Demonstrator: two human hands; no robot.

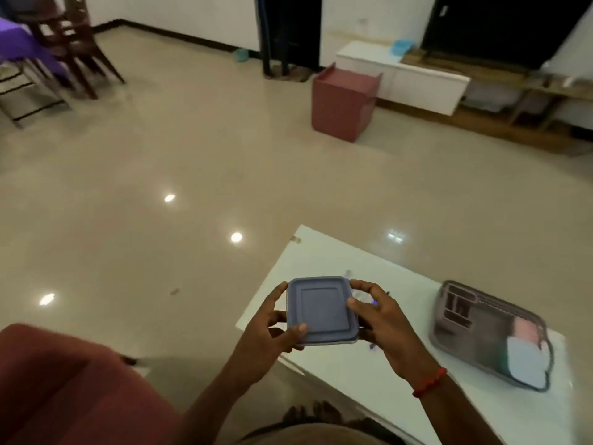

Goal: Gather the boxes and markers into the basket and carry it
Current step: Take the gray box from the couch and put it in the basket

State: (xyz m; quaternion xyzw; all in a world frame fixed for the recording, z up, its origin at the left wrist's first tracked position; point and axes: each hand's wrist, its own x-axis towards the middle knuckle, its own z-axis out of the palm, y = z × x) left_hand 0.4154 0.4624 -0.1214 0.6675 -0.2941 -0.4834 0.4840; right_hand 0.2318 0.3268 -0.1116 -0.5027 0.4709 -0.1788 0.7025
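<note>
Head view box [321,311]: square, blue, smooth plastic lid
Hands: left [268,329], right [382,322] clamped on box edges
Basket [491,335]: grey, slatted, right on white tabletop [321,255]

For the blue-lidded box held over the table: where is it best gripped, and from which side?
Grip the blue-lidded box by its two opposite side edges, coming in from left and right, as the left hand and right hand do now. It is flat, square and lies level, so thumbs on the lid rim and fingers underneath should keep it steady on the way to the basket.
</note>
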